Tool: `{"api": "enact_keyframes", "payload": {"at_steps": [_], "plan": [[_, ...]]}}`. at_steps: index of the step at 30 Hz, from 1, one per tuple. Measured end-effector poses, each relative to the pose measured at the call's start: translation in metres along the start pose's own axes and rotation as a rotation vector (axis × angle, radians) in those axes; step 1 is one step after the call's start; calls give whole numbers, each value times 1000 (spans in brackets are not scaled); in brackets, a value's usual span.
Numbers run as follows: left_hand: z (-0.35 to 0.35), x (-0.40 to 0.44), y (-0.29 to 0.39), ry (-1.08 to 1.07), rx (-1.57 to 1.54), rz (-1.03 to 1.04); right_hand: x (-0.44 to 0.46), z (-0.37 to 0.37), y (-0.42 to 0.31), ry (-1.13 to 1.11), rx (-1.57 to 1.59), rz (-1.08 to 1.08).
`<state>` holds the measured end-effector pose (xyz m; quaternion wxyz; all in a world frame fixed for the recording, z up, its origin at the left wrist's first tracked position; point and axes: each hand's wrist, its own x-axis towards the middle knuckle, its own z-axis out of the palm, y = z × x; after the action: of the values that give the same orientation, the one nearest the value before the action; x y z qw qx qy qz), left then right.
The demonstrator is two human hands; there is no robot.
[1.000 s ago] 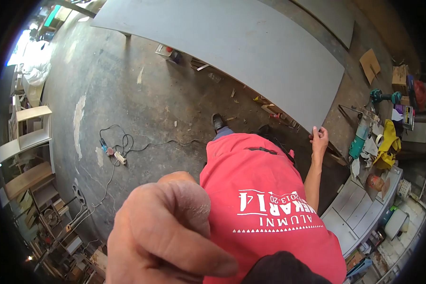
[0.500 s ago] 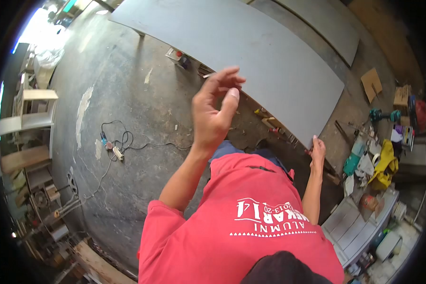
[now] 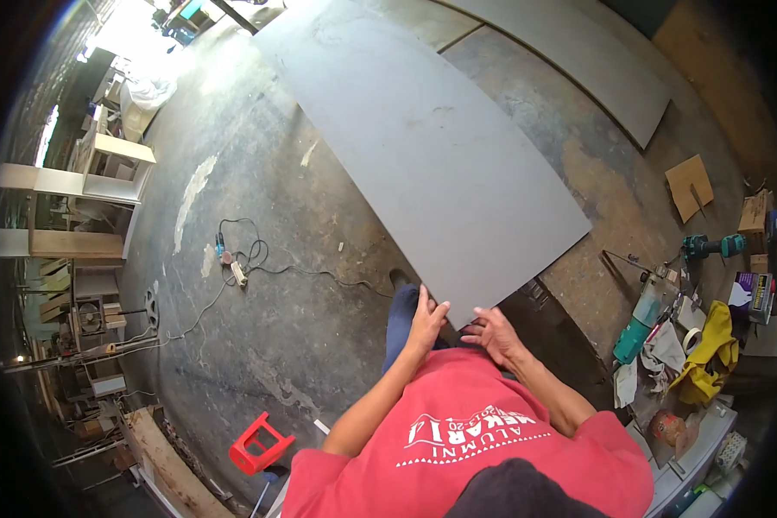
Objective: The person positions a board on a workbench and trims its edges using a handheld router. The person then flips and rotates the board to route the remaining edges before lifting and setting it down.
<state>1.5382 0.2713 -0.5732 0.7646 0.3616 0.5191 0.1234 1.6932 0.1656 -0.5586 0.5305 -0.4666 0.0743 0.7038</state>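
Note:
A large grey board point(image 3: 440, 164) stretches from the upper left down to my body, its nearest corner close to my red shirt. My left hand point(image 3: 426, 321) grips the board's left edge near that corner, with the thumb on top. Just right of the corner is my right hand point(image 3: 495, 335), its fingers apart and slightly bent at the board's near edge. Whether its fingertips press on the board is hard to tell.
A cable with a socket block point(image 3: 238, 274) lies on the floor at left, and a red stool point(image 3: 261, 444) lower down. At right are a green power tool point(image 3: 634, 338), a drill point(image 3: 712, 246) and yellow cloth point(image 3: 710, 354). Another board point(image 3: 578, 60) lies behind.
The board has turned and its near corner has come closer to my body. My left hand has come down from the air onto its edge. My right hand has moved left and inward.

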Motion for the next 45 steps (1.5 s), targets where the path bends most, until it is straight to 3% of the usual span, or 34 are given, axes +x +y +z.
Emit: {"api": "enact_keyframes", "payload": {"at_steps": [3, 4, 6, 7, 10, 13, 17, 21, 24, 29, 33, 37, 39, 41, 43, 45], "plan": [[-11, -4, -10, 135, -10, 326, 6, 6, 11, -160, -68, 46], [-18, -3, -12, 134, -6, 328, 9, 5, 10, -162, -65, 43], [-34, -3, -13, 215, -39, 371, 13, -4, 3, -168, -446, 128], [-36, -10, -7, 264, -88, 353, 15, -11, 2, -96, -535, 50], [-75, -10, -9, 321, -80, 386, 10, -32, -6, 116, -342, -191], [-120, -11, -7, 414, -66, 431, -5, -40, -15, 277, -258, -266], [-167, -26, 27, 552, -12, 374, -14, -35, 0, 283, -199, -317], [-228, -6, 20, 533, -54, 490, -21, -11, 17, 241, -219, -285], [-263, 4, 21, 439, -135, 445, -20, 3, 33, 271, -232, -297], [-268, -4, 20, 419, 31, 363, -22, 2, 58, 331, -306, -307], [-270, -16, 13, 369, -113, 319, -42, -18, 58, 493, -279, -446], [-276, -12, -7, 296, -199, 433, -64, -62, 10, 553, 23, -896], [-270, -19, -8, 305, -370, 297, -77, -92, -30, 498, 439, -1092], [-270, -17, -21, 290, -410, 317, -87, -115, -76, 567, 1026, -1156], [-262, -18, -30, 288, -458, 343, -87, -184, -112, 448, 1502, -1044], [-247, -25, -37, 424, -505, 264, -95, -208, -134, 527, 1651, -1070]]}}
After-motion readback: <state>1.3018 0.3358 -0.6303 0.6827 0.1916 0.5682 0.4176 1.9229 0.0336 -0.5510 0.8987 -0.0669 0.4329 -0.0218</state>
